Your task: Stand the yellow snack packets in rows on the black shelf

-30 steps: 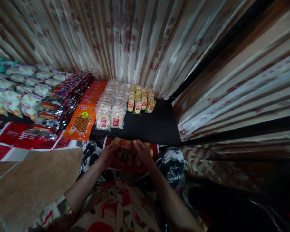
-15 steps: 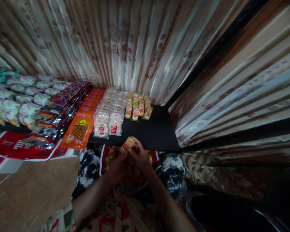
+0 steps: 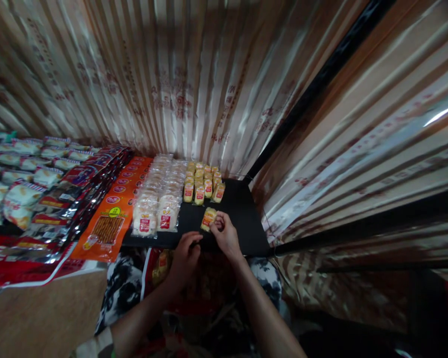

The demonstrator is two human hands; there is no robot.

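My right hand pinches a small yellow snack packet over the black shelf, a short way in front of the rows of like yellow packets. My left hand hovers at the shelf's near edge with its fingers curled; nothing shows in them. Below my hands a red bag with more yellow packets rests on my lap.
Left of the yellow rows lie clear packets of pale cakes, then orange packs, dark red packs and white bags. A striped shiny curtain hangs behind and to the right. Brown floor shows at lower left.
My right hand has lifted one yellow packet out of the red bag and carried it forward onto the black shelf. My left hand let go of it and trails behind.
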